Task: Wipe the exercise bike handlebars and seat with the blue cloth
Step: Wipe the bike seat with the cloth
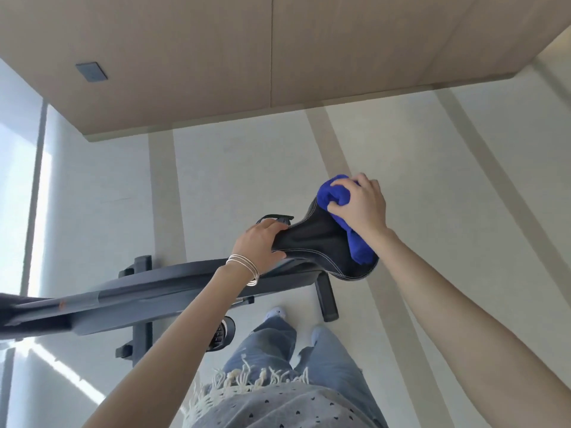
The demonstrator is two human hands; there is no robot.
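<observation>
Right grip (361,205) is curled round the bunched cloth (336,193) and presses it onto the wide rear of the seat (315,239). Left grip (259,245) holds the seat's narrow nose, fingers wrapped over the tip, w/ bangles (244,268) at the wrist. The cloth looks soft and light and prob. squashes to fit the curve. Wadded up like this it only covers a small patch, so several passes seem needed for the stitched edges and the nose. Best hold for it: in the palm w/ fingers over the top, as it is now. The seat looks padded under a dark, smooth-ish cover w/ pale stitching. It should be firm enough to lean on, though it may twist a bit on its post, so steadying the nose makes sense. The bike (154,291) looks heavy and stiff, w/ a pedal (222,333) low down, and is unlikely to slide under wiping pressure. The handlebars aren't clearly in view; the dark part at the frame's left edge may be that end, can't tell. As for the room, the bike stands on a pale floor (432,180) w/ tan bands. A wood-panel wall (216,57) beyond carries a dark switch plate (91,72). A bright window (15,149) on the left throws glare across the floor.
</observation>
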